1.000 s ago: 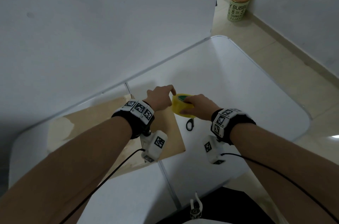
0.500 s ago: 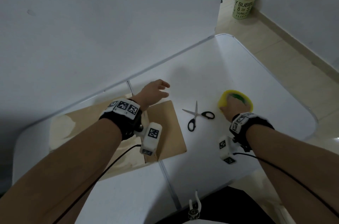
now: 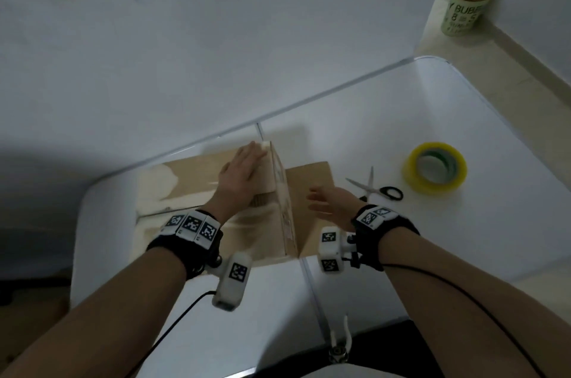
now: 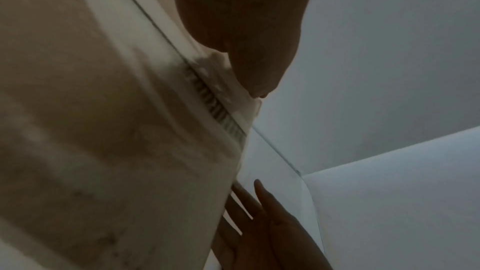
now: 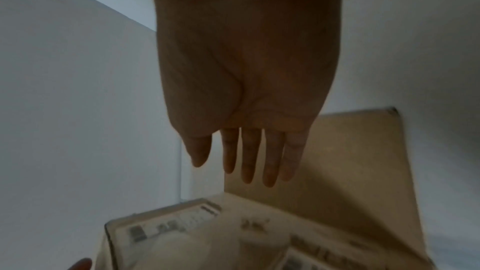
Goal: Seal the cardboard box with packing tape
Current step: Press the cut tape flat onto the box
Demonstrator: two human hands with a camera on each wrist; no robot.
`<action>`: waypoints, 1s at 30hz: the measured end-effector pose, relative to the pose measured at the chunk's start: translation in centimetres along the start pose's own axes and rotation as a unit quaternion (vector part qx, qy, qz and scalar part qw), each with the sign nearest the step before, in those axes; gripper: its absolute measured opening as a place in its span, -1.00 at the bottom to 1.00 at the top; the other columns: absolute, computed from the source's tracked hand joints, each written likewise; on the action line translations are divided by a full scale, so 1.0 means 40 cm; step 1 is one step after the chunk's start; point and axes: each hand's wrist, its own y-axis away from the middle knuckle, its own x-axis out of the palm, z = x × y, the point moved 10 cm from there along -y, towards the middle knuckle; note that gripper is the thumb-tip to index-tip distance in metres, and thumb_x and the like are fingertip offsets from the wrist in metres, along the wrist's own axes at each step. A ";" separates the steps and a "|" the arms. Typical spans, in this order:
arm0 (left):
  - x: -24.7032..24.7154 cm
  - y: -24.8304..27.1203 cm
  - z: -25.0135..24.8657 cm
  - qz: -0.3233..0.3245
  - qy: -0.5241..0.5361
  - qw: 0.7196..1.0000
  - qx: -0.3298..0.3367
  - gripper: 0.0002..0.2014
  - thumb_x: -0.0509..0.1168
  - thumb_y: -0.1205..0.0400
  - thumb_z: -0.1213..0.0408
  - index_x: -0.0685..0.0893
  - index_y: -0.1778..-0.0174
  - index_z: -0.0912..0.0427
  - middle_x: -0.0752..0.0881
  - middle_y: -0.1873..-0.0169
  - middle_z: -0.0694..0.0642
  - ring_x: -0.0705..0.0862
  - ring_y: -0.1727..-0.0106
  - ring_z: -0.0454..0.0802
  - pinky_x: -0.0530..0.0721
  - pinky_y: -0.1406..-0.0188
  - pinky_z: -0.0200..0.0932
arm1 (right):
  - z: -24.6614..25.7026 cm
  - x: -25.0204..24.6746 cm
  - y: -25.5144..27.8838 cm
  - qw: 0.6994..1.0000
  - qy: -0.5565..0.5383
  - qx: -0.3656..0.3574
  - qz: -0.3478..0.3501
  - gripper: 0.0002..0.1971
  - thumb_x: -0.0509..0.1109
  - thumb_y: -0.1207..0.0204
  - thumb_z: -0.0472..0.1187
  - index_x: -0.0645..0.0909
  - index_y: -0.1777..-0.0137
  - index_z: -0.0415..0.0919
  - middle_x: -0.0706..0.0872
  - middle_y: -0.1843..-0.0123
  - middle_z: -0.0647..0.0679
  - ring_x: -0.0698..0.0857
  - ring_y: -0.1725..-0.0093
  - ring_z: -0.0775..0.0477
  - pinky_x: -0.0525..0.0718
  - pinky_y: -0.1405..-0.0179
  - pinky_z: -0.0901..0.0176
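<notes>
White table [image 3: 401, 118], dim light: cardboard box [image 3: 191, 179] at left-centre, one flap [image 3: 282, 201] standing.
Left hand [image 3: 239, 181] flat on flap, right hand [image 3: 332, 201] open, empty beside it. Tape roll [image 3: 434, 167], scissors [image 3: 375, 189] lying right. Best to fold flaps flush, hold seam closed before taping.

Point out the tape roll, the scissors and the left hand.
tape roll [image 3: 414, 172]: head view, yellow outer rim.
scissors [image 3: 390, 192]: head view, black handle loop.
left hand [image 3: 239, 175]: head view, back of the hand.
</notes>
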 end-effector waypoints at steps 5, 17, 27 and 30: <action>0.017 0.015 0.039 0.007 0.025 0.999 -0.021 -0.56 0.02 -0.77 0.28 0.35 -0.59 -0.04 0.17 -0.67 0.03 0.04 -0.70 0.00 0.07 -0.62 0.20 | -0.007 0.108 -0.003 0.993 -0.100 -0.014 0.056 -0.70 0.14 -0.70 0.06 0.53 -0.24 -0.09 0.64 0.04 -0.01 0.59 0.17 0.02 0.49 0.15 0.21; 0.033 0.022 0.043 0.005 0.050 0.998 -0.040 -0.59 0.01 -0.78 0.14 0.33 -0.59 -0.12 0.09 -0.69 -0.01 -0.05 -0.70 -0.02 -0.11 -0.63 0.17 | 0.010 0.106 -0.028 0.990 -0.116 -0.067 0.044 -0.89 0.33 -0.63 -0.24 0.56 0.15 -0.19 0.54 0.27 -0.05 0.61 0.40 0.17 0.57 0.22 0.34; 0.061 0.046 0.054 0.008 -0.002 0.999 -0.035 -0.53 -0.02 -0.75 -0.10 0.18 -0.62 -0.27 -0.06 -0.69 -0.18 -0.20 -0.69 -0.11 -0.24 -0.62 0.14 | 0.032 0.149 -0.059 0.988 0.116 -0.098 0.006 -0.84 0.29 -0.66 -0.16 0.52 -0.15 -0.21 0.62 0.12 0.00 0.60 0.18 0.15 0.56 0.18 0.33; 0.061 0.047 0.051 0.003 0.004 0.999 -0.038 -0.54 -0.03 -0.75 -0.10 0.21 -0.61 -0.26 -0.04 -0.69 -0.18 -0.18 -0.70 -0.10 -0.25 -0.61 0.12 | 0.003 0.112 -0.066 0.980 0.188 -0.046 -0.040 -0.87 0.33 -0.62 -0.24 0.43 -0.05 -0.20 0.55 0.19 -0.05 0.56 0.23 0.07 0.54 0.32 0.33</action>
